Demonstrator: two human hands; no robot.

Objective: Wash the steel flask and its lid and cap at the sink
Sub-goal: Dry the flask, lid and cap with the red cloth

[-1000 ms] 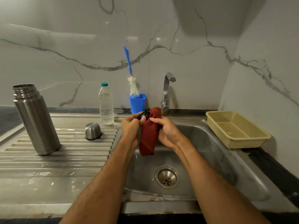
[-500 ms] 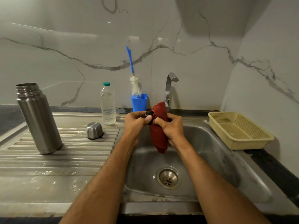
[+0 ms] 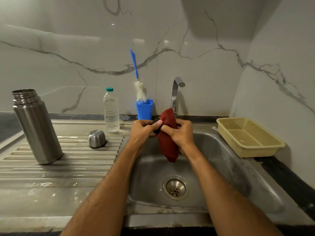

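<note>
A: Is there any writing or a brand to read?

B: None that I can make out; the flask is plain brushed steel and the water bottle, clear with a green top, shows no readable label.

A: Where is the flask?

B: Upright on the ribbed draining board at the left, mouth open, threads showing. Its domed steel cap sits upside down on the same board, near the bottle.

A: And the hands?

B: Both are raised over the sink. The left hand pinches a small black lid, mostly hidden. The right hand grips a dark red cloth against it; the cloth hangs down into the basin.

A: Anything else?

B: A tap behind the hands, a blue cup holding a bottle brush, and a cream plastic basket at the right.
</note>
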